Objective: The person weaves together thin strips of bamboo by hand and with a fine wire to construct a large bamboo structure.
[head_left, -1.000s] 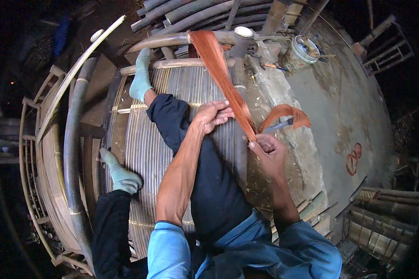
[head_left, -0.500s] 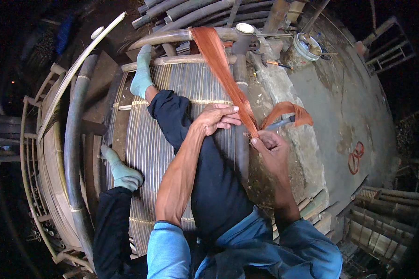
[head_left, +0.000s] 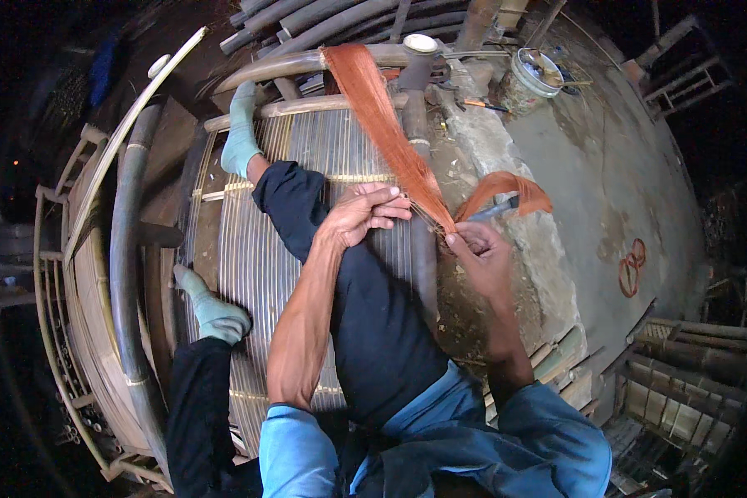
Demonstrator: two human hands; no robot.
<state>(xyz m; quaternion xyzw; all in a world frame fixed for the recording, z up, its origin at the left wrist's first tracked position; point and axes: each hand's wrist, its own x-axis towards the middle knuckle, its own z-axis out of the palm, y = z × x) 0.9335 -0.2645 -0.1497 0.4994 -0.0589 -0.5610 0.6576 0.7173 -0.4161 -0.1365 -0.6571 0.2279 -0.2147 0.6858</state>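
A wide band of orange-brown fibres [head_left: 382,120] hangs from the bamboo rail at the top and narrows toward my right hand [head_left: 483,253]. That hand is closed, with thumb and fingers pinching the gathered fibres. Beyond it, the rest of the bundle curves over to the right as a loose tail [head_left: 515,187]. My left hand [head_left: 363,214] is beside the band's left edge, its thumb and forefinger pinched together. Fine strands run between those fingertips and the gathered fibres. The other left fingers are loosely curled.
My legs rest on a slatted bamboo platform [head_left: 307,137]. A dark bamboo pole [head_left: 133,274] runs along its left. At the upper right stands a white bucket [head_left: 538,73]. Orange-brown rings [head_left: 631,270] lie on the concrete floor [head_left: 606,191].
My left fingertips have moved slightly away from the band, and fine strands now show between them and it. The band looks more spread out. The whole view has shifted slightly.
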